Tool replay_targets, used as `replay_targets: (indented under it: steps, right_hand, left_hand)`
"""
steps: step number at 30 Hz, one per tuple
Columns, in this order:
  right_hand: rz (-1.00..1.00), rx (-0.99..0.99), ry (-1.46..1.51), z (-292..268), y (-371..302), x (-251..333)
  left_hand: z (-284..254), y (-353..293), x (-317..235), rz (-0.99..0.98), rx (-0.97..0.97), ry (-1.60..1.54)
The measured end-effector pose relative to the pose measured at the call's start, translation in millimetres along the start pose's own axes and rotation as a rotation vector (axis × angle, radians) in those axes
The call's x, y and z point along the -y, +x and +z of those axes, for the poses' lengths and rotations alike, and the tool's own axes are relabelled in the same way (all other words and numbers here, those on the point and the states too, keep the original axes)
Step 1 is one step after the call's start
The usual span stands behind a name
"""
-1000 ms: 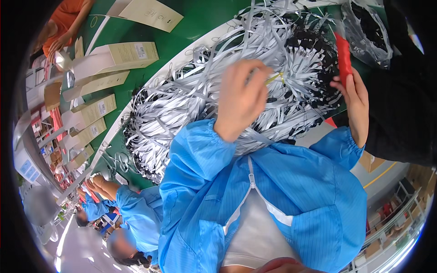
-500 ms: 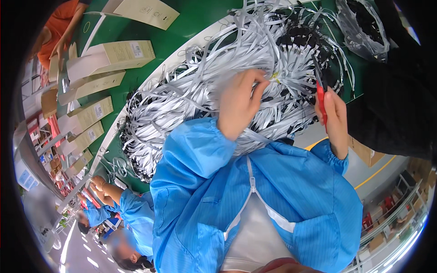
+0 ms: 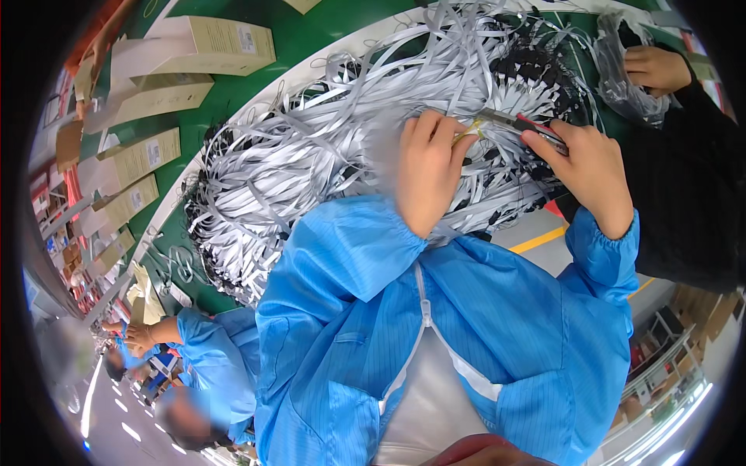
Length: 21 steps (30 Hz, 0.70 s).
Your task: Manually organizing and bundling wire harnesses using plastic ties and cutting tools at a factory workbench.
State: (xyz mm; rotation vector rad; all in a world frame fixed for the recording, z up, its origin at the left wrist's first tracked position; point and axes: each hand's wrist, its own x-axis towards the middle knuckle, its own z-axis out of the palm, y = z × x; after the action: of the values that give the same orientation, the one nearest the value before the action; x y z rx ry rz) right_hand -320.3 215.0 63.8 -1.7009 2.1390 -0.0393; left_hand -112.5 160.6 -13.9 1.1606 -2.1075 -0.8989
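A large heap of pale grey flat straps (image 3: pixel 311 167) with black cord ends, like lanyards, covers the green table in front of me. My left hand (image 3: pixel 431 175) rests over the heap, its thumb and forefinger pinched on a thin yellow tie (image 3: pixel 472 128) at a gathered bundle of straps. From the right, my right hand (image 3: pixel 587 167) grips a red and grey cutter (image 3: pixel 524 124). Its grey end points left and lies close to the yellow tie. Whether the blade touches the tie I cannot tell.
Several cream cardboard boxes (image 3: pixel 221 43) stand along the left of the green table (image 3: pixel 326 23). At the far right another person's hand (image 3: pixel 657 70) is on a clear plastic bag (image 3: pixel 625 93) of dark items. A co-worker in a blue sleeve (image 3: pixel 214 349) sits lower left.
My right hand has brought the cutter leftward and turned it from upright to nearly level, beside the yellow tie. The other person's hand has appeared at the plastic bag.
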Motion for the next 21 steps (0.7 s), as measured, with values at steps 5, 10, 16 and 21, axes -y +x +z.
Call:
replay_targets:
  steps: [5,10,16,21]
  right_hand:
    - [-0.029,0.012,-0.152,-6.2,4.0,8.4]
    - [-0.057,0.035,-0.275,-10.7,5.1,14.1]
    - [-0.097,0.026,-0.315,-17.9,6.6,19.8]
    - [-0.046,0.084,-0.314,-19.2,6.0,21.9]
  left_hand:
    - [9.8,-5.8,4.9,0.077,-0.030,0.093]
    - [15.5,-15.2,14.7,0.208,-0.115,0.105]
    - [18.3,-16.4,17.6,0.245,-0.207,0.027]
    - [17.3,-15.7,17.9,0.208,-0.213,-0.002]
